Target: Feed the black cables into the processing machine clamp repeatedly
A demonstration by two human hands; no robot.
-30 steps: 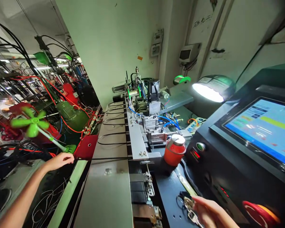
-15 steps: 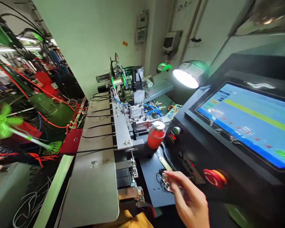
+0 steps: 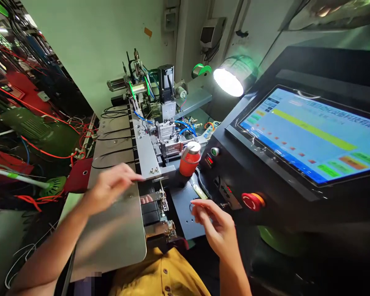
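Observation:
My left hand (image 3: 115, 185) hovers above the metal plate (image 3: 114, 230), close to the slotted rail where black cables cross. Its fingers are bent together and it is slightly blurred; anything held is too small to make out. Over the dark perforated plate (image 3: 188, 226) is my right hand (image 3: 214, 220), thumb and forefinger pinched together beside a small dark ring. What lies in that pinch, if anything, cannot be seen. Between and beyond the hands stands a red bottle (image 3: 189, 160) with a pale lid. Metal clamps (image 3: 164, 200) sit at the rail's near end.
To the right is a black console with a lit touchscreen (image 3: 308, 131) and a red stop button (image 3: 253, 201). A bright lamp (image 3: 230, 81) shines behind it. Further back stands a machine (image 3: 169, 131) with wire spools. Cables and a green motor (image 3: 37, 127) are at left.
My left hand has come in from the left over the metal plate. The view has shifted, and my right hand, still pinched, appears further left in it.

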